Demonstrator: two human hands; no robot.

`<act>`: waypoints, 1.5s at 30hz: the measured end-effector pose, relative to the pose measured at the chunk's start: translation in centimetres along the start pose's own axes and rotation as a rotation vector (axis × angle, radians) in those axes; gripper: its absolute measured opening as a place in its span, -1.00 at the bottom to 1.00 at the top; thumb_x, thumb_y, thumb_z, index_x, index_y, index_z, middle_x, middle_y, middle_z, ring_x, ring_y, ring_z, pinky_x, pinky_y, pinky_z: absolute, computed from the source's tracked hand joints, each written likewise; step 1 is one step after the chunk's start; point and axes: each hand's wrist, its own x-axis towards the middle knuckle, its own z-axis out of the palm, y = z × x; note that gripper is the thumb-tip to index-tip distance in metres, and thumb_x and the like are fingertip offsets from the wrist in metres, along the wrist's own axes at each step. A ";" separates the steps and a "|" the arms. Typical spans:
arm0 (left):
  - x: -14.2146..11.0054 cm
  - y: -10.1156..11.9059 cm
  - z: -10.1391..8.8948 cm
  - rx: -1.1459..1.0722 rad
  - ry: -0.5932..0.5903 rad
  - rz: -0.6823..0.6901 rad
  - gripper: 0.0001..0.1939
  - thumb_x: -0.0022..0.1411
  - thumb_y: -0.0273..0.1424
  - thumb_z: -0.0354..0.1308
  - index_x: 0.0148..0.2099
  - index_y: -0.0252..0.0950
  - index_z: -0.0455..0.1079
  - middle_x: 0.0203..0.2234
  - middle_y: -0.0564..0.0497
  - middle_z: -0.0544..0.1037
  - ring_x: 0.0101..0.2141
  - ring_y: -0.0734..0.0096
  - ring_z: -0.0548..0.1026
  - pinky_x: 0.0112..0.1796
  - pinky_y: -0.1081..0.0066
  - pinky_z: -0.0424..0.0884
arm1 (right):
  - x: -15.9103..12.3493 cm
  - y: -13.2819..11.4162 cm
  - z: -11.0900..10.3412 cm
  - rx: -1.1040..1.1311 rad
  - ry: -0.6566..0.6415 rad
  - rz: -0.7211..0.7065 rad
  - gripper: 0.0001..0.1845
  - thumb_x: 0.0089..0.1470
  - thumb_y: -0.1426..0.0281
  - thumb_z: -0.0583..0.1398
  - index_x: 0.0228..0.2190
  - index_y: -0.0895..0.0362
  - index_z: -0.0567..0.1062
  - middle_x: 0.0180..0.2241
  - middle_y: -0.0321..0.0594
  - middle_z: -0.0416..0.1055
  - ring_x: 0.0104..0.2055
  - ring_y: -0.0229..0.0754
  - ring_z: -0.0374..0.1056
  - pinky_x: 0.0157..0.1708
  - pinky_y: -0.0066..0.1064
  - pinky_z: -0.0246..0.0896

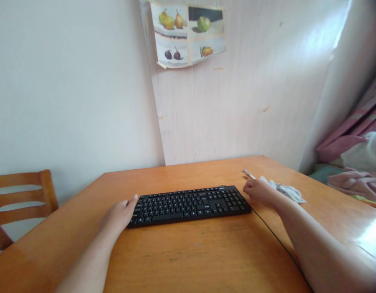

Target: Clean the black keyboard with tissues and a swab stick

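Observation:
A black keyboard lies flat on the wooden table, its number pad to the right. My left hand is closed on its left end, thumb along the edge and the other fingers mostly hidden. Just past the right end, my right hand has its fingers curled together; what is in them, if anything, is hidden. Thin brush-like sticks, one with a white shaft, show right behind its knuckles. Crumpled white cloth or gloves lie beyond the right wrist.
A black cable runs from near the keyboard's right end toward the front, beside my right forearm. The wooden table meets the wall at the back. A chair stands left, rumpled fabric lies right, and a fruit picture hangs above.

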 end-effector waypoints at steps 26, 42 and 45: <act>-4.8 5.6 2.2 0.184 -0.002 0.633 -0.23 0.37 0.10 -0.26 0.48 -0.13 -0.17 0.45 -0.01 -0.15 0.41 0.11 -0.22 0.32 0.03 -0.12 | -4.3 -7.0 1.3 -0.037 -0.079 -0.461 -0.16 0.27 -0.09 -0.03 0.40 -0.03 -0.11 0.43 -0.15 -0.28 0.44 0.08 -0.41 0.36 0.07 -0.26; -4.8 5.2 2.4 0.222 -0.181 0.639 -0.08 0.24 0.24 -0.17 0.48 -0.11 -0.15 0.43 -0.06 -0.09 0.40 -0.01 -0.16 0.31 -0.07 -0.23 | -4.3 -6.0 1.6 -0.083 -0.220 -0.410 0.05 0.06 -0.23 0.11 0.40 -0.04 -0.07 0.43 -0.04 -0.29 0.43 0.26 -0.40 0.32 0.20 -0.22; -4.6 4.9 2.4 0.224 -0.152 0.591 -0.06 0.22 0.25 -0.17 0.48 -0.14 -0.15 0.43 -0.08 -0.08 0.40 -0.03 -0.16 0.31 -0.11 -0.25 | -4.1 -5.3 1.8 -0.095 -0.224 -0.394 0.12 0.01 -0.24 0.16 0.40 -0.02 -0.08 0.43 -0.01 -0.31 0.43 0.27 -0.40 0.32 0.19 -0.22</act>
